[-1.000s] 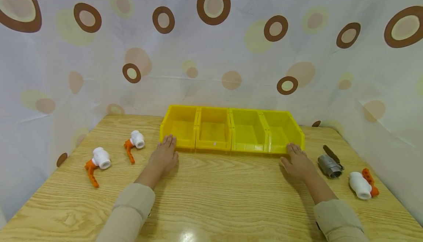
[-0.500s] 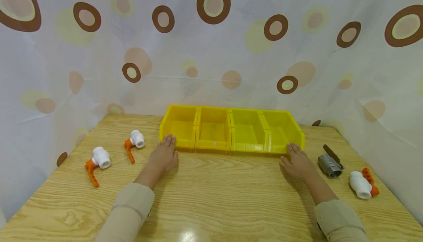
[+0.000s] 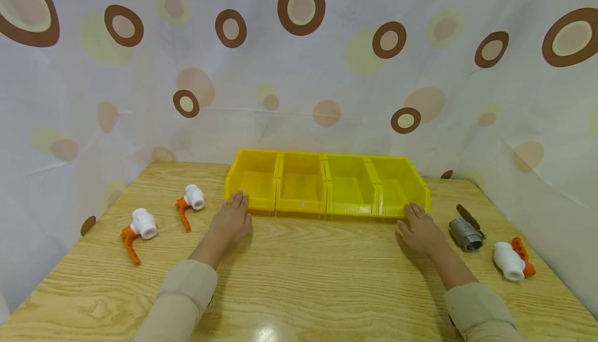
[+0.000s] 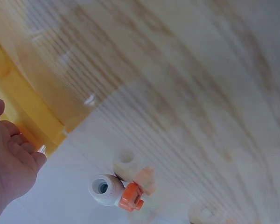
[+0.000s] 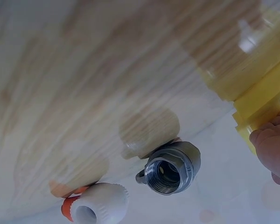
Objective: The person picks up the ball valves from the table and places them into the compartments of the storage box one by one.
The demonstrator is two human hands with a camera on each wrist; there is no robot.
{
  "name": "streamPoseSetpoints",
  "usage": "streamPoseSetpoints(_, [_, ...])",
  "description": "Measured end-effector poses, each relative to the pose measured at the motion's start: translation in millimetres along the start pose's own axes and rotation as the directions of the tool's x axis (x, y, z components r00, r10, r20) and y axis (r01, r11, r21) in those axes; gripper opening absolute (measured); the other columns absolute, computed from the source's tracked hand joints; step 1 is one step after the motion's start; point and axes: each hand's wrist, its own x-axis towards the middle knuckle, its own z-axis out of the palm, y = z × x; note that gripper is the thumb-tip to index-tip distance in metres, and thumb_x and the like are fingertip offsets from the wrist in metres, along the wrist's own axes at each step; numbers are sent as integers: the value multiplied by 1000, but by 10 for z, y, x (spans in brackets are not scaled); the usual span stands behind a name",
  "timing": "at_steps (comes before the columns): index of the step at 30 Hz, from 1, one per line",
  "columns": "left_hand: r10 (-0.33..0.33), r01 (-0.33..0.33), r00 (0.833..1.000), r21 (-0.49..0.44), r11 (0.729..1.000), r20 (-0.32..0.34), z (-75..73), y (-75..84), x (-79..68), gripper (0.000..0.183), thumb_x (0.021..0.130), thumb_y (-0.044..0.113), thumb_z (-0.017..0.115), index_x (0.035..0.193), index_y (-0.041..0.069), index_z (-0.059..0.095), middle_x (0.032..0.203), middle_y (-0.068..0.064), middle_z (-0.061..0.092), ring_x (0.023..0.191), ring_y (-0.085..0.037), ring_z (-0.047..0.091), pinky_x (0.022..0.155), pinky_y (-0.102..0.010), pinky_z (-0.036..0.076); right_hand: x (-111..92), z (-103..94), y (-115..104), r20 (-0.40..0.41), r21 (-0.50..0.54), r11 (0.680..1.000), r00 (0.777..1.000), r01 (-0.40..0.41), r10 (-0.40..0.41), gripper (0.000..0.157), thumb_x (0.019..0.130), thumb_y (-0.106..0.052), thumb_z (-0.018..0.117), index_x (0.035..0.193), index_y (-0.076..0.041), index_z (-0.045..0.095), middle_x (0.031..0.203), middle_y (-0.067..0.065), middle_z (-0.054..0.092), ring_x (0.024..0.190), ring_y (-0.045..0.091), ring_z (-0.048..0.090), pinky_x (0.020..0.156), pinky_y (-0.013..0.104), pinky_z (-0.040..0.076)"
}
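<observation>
Several yellow plastic bins stand side by side in a row, their low fronts facing me. My left hand (image 3: 232,220) reaches to the leftmost bin (image 3: 254,183), fingertips on its front left corner. At the other end, the right hand (image 3: 422,230) has its fingers on the front right corner of the rightmost bin (image 3: 397,186). Both hands lie palm down with fingers extended, thumbs apart. The left wrist view shows the left hand (image 4: 14,163) against the yellow bin (image 4: 25,102); in the right wrist view, the right hand (image 5: 273,144) meets the bin edge (image 5: 259,109).
Left on the wooden table (image 3: 322,285) lie two white ball valves with orange handles, a nearer one (image 3: 144,223) and a farther one (image 3: 193,197). A metal ball valve (image 3: 466,234) and another white valve (image 3: 509,262) lie right. A patterned curtain (image 3: 299,82) hangs behind.
</observation>
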Motion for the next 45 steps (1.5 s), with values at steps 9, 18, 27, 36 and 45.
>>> streamPoseSetpoints(9, [-15, 15, 1000, 8, 1000, 9, -10, -8, -2, 56, 98, 23, 32, 144, -8, 22, 152, -24, 18, 141, -38, 16, 116, -50, 16, -9, -2, -10, 2, -19, 1000, 1000, 13, -13, 61, 100, -25, 33, 137, 21, 17, 143, 42, 15, 132, 56, 13, 107, 66, 13])
streamPoseSetpoints(18, [-11, 11, 1000, 8, 1000, 9, -26, -15, -42, 56, 98, 23, 32, 143, -8, 23, 151, -25, 20, 141, -39, 18, 115, -52, 18, 1, 23, -4, -6, -54, 998, 1000, 21, -21, 59, 101, -24, 29, 137, 22, 19, 143, 41, 17, 132, 55, 16, 108, 65, 14])
streamPoseSetpoints(27, [-3, 3, 1000, 20, 1000, -2, -5, -18, -15, 56, 98, 25, 32, 143, -7, 24, 151, -23, 22, 141, -37, 19, 115, -52, 18, -36, 17, 19, -14, -66, 997, 1000, 27, -28, 59, 102, -25, 28, 137, 21, 21, 143, 41, 18, 131, 56, 17, 108, 64, 16])
streamPoseSetpoints(36, [-12, 12, 1000, 18, 1000, 9, -60, 2, -46, 54, 99, 24, 32, 143, -7, 26, 150, -24, 24, 140, -38, 21, 115, -52, 18, -39, 19, 11, -11, -71, 997, 1000, 25, -25, 59, 102, -26, 28, 137, 21, 21, 143, 41, 18, 132, 55, 18, 108, 64, 16])
streamPoseSetpoints(45, [-9, 9, 1000, 34, 999, 0, -60, -4, -55, 54, 99, 23, 32, 142, -9, 27, 149, -25, 26, 140, -38, 22, 115, -52, 18, -43, 32, 8, -13, -93, 995, 1000, 17, -19, 57, 101, -25, 29, 137, 20, 22, 143, 40, 20, 132, 54, 19, 108, 63, 18])
